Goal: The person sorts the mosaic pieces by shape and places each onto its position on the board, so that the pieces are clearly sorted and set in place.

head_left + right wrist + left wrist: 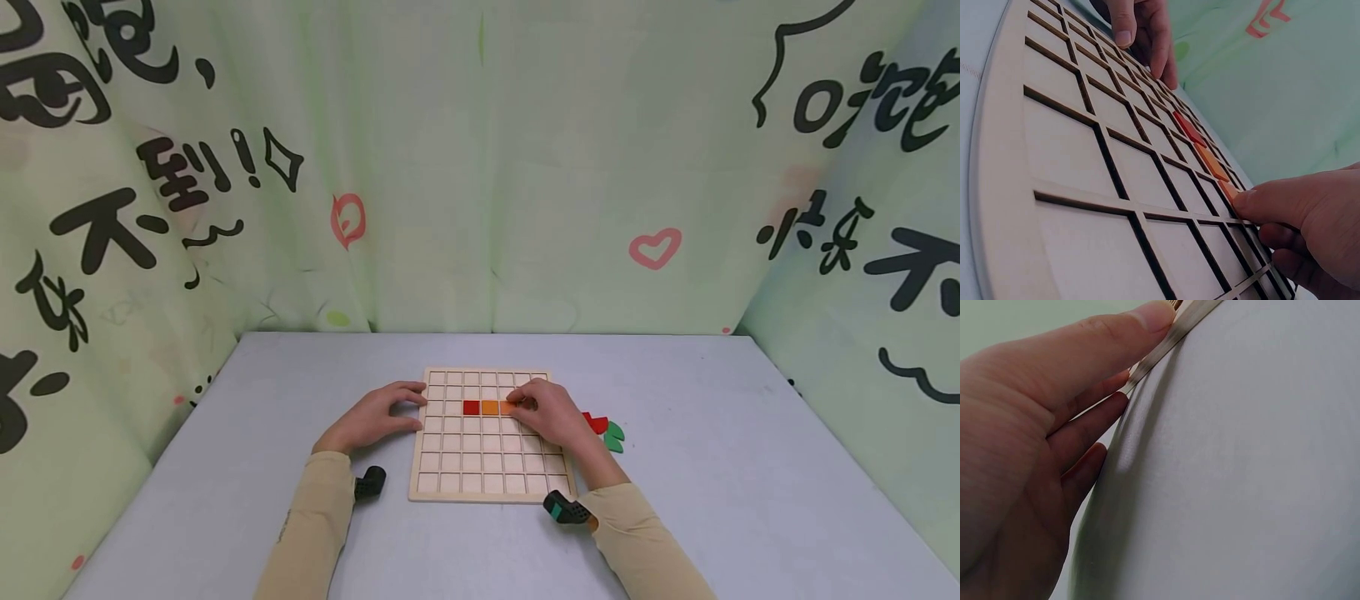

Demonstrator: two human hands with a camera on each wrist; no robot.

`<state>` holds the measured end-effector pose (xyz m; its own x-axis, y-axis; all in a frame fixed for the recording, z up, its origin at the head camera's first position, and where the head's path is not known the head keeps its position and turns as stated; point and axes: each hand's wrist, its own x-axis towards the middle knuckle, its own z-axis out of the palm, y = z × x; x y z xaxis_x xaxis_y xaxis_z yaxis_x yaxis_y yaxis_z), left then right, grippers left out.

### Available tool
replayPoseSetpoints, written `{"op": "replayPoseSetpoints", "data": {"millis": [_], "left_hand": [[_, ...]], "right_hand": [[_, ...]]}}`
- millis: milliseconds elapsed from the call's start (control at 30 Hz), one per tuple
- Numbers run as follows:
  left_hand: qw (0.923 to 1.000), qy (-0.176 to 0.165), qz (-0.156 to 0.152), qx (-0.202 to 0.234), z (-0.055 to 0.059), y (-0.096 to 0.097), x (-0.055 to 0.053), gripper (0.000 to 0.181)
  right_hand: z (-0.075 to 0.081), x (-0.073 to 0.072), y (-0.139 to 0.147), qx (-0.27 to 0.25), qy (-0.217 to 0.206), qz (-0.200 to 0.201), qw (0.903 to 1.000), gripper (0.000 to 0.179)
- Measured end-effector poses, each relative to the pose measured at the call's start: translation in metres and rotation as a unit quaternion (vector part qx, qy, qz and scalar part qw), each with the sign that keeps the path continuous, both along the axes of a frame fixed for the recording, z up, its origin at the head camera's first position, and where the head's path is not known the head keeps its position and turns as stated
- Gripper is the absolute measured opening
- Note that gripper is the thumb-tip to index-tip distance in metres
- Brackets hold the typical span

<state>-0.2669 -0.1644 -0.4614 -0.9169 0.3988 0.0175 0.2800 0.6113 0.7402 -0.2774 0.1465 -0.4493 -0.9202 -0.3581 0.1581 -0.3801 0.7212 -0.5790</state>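
A wooden grid board [491, 497] lies on the table, its square cells framed by raised strips. In one row sit a red square tile [471, 407] and an orange tile [490, 407] side by side. My right hand [553, 414] holds a second orange tile [1227, 189] between thumb and fingers, at the cell right of the first orange one. At the board's left edge my left hand [379, 417] rests with fingers and thumb extended, touching the rim [1166, 347]. The right hand's fingertips are partly hidden behind its thumb in the right wrist view.
Red pieces [597, 423] and green pieces [613, 437] lie on the table [675, 400] just right of the board, partly behind the right forearm. A printed curtain [480, 208] stands along the back and both sides. Each wrist wears a black camera.
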Motion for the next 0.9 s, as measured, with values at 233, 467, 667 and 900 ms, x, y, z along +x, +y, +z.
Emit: {"op": "replayPoseSetpoints", "data": {"millis": [233,467,667,900], "left_hand": [[1.0000,-0.001,0.000,-0.001,-0.001,-0.001,0.000,0.038],[1.0000,-0.001,-0.003,0.003,0.000,0.000,0.000,0.038],[1.0000,-0.002,-0.001,0.003,-0.002,0.000,-0.001,0.037],[1.0000,-0.001,0.001,-0.001,-0.002,-0.001,-0.002,0.037]], "right_hand": [[0.000,0.001,-0.001,-0.001,-0.002,-0.001,1.0000,0.020],[0.002,0.002,0.002,-0.001,-0.002,-0.007,1.0000,0.019],[0.006,0.004,0.012,-0.029,-0.011,-0.022,0.9993,0.023],[0.011,0.009,0.031,-0.034,-0.012,-0.047,0.9983,0.027]]}}
